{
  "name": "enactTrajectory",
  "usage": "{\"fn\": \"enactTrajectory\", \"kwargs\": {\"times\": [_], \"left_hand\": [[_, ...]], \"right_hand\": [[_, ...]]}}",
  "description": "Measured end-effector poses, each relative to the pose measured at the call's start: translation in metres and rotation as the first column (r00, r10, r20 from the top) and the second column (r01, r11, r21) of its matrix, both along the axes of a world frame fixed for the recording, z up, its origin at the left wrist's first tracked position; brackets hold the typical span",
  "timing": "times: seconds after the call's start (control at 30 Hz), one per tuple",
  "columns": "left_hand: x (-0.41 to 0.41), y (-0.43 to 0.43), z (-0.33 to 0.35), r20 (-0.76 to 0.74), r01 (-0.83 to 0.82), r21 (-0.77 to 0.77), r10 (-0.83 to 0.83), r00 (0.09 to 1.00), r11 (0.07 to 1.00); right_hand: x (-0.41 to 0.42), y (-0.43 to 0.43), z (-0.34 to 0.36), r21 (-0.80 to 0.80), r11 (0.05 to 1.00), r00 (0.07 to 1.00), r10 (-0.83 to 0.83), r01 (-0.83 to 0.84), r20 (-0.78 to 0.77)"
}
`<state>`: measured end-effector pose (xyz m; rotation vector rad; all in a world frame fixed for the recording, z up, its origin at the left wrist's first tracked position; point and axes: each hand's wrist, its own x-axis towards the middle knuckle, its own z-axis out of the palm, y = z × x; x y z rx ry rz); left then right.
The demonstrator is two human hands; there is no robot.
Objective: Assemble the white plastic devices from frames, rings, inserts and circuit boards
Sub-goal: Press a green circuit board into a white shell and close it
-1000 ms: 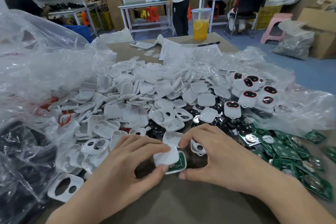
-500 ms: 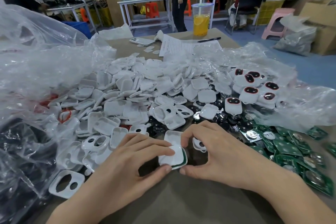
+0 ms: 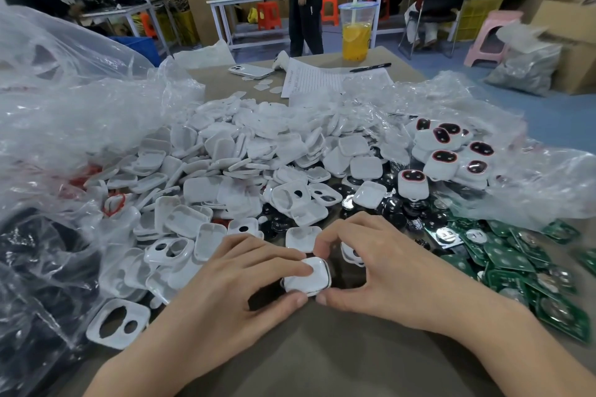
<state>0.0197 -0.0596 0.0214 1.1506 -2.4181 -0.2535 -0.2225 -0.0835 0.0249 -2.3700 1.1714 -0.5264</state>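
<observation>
A white plastic device (image 3: 309,280) rests on the brown table near its front, its plain white cover facing up and closed over the body. My left hand (image 3: 232,293) presses fingers on its top and its thumb at the near edge. My right hand (image 3: 380,267) pinches the right side between thumb and fingers. A heap of white covers and frames (image 3: 245,164) spreads behind. Green circuit boards (image 3: 522,271) lie at the right. Several finished devices with dark red-ringed faces (image 3: 448,151) sit at the back right. Black round inserts (image 3: 393,206) lie between.
Crumpled clear plastic bags (image 3: 64,126) bulk up on the left and back right. A white frame with two holes (image 3: 117,322) lies at the front left. A cup of orange drink (image 3: 356,32), a phone (image 3: 251,71), paper and a pen stand at the far edge.
The white cover has come down flat over the green board, which no longer shows. Both hands have closed in tighter around the device.
</observation>
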Motion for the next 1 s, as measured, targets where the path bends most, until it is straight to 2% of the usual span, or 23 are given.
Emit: {"fn": "enactTrajectory", "kwargs": {"times": [0.37,1.0], "left_hand": [[-0.002,-0.001,-0.005,-0.008,0.008,-0.023,-0.008,1.0,1.0],[-0.005,-0.001,-0.011,-0.063,0.008,-0.009,-0.008,0.998,1.0]], "right_hand": [[0.001,-0.002,0.0,-0.024,0.999,1.0,0.03,-0.029,0.005],[0.001,-0.008,-0.002,0.074,0.997,0.998,0.016,-0.02,0.055]]}}
